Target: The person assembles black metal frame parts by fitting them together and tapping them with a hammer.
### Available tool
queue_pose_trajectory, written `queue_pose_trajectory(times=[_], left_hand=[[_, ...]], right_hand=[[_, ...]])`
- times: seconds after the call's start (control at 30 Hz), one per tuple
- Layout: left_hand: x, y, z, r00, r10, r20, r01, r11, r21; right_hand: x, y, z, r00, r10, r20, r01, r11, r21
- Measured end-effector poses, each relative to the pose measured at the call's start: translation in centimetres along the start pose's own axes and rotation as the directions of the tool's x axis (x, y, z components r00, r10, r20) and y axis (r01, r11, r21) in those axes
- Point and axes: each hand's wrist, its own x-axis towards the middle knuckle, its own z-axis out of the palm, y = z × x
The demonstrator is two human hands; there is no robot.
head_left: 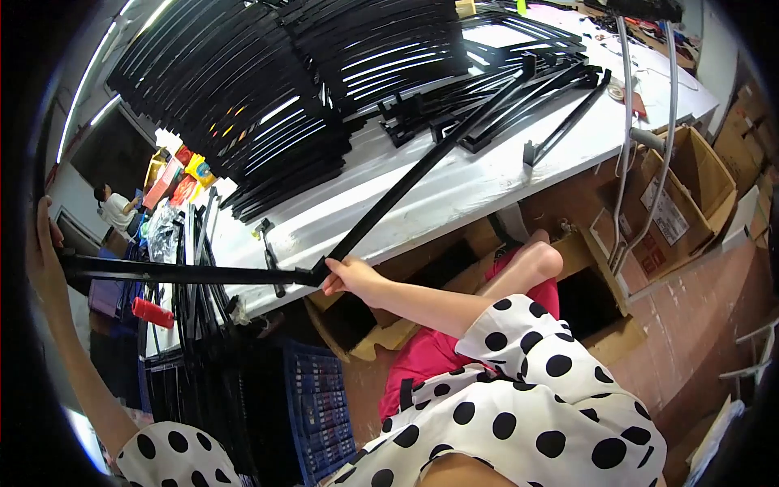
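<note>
I hold a thin black L-shaped frame [406, 183] of two long bars that meet at a corner. My right hand [350, 276] grips it at that corner, just off the front edge of the white table [454, 191]. My left hand [45, 264] is far out at the left rim and grips the end of the horizontal bar [187, 273]. The other bar slants up and right over the table toward a pile of loose black frame parts [519, 89]. My sleeves are white with black dots.
A big fanned stack of black frames [268, 89] covers the table's far left. More black bars stand in a dark blue crate [320, 406] below. Open cardboard boxes [682, 187] lie under and beside the table at right. A person [118, 209] stands far off at left.
</note>
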Motion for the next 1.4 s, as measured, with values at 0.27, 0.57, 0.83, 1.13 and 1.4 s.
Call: queue_pose_trajectory(times=[0.27,0.57,0.83,1.13,1.4], left_hand=[[2.7,-0.4,3.1,0.995,0.062,0.072,-0.077,0.970,0.232],[5.7,3.4,8.8,0.957,0.158,0.243,-0.194,0.972,0.130],[6.0,11.2,11.5,0.927,0.324,0.190,-0.331,0.944,0.001],[6.2,9.9,10.5,0.951,0.145,0.272,-0.165,0.985,0.054],[4.7,8.9,8.9,0.976,0.155,0.156,-0.152,0.988,-0.030]], right_hand=[[-0.6,1.7,-1.1,1.000,-0.023,0.007,0.022,0.995,0.102],[0.3,0.4,-4.1,0.984,0.050,0.171,-0.082,0.980,0.183],[1.9,-3.7,-3.5,0.946,0.304,0.116,-0.319,0.936,0.151],[4.1,-3.6,-1.2,0.950,0.271,-0.152,-0.129,0.790,0.600],[3.5,-2.4,-1.1,0.946,0.309,-0.098,-0.238,0.868,0.436]])
